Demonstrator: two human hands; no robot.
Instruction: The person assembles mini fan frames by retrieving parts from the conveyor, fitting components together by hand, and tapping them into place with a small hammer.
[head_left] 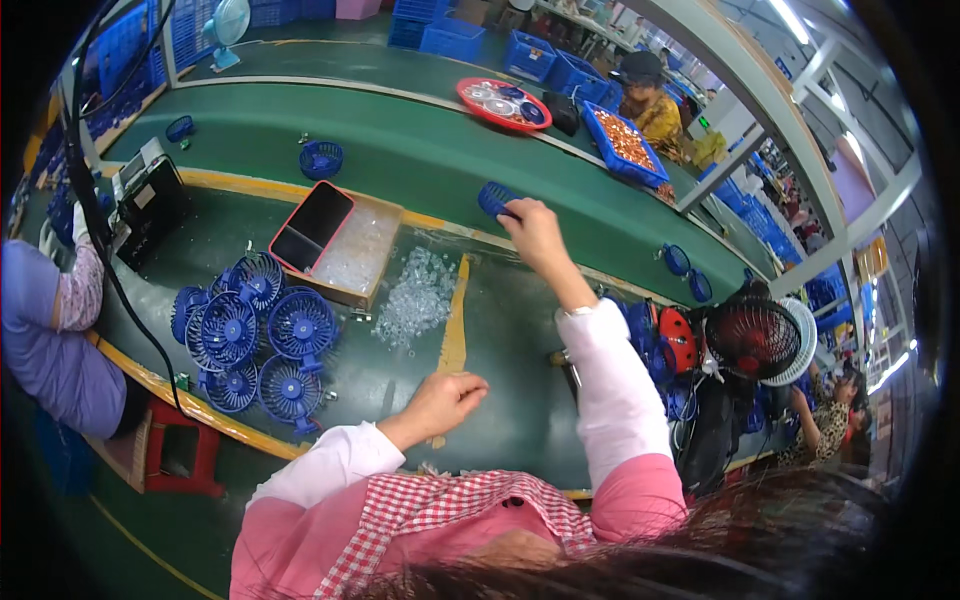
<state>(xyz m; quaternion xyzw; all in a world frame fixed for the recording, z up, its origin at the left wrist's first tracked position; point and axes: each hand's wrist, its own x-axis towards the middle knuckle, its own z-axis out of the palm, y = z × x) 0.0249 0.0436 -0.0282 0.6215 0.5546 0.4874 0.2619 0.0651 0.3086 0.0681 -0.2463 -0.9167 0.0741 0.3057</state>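
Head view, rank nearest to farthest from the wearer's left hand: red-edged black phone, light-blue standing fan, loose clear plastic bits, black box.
From the left hand:
1. Loose clear plastic bits: heaped just ahead.
2. Red-edged black phone: ahead and left, on the carton.
3. Black box: farther left.
4. Light-blue standing fan: far ahead, upper left.

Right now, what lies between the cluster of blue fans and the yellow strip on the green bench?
The head view shows a scatter of small clear pieces between the blue fans and the yellow strip, with a tiny part nearer the fans.
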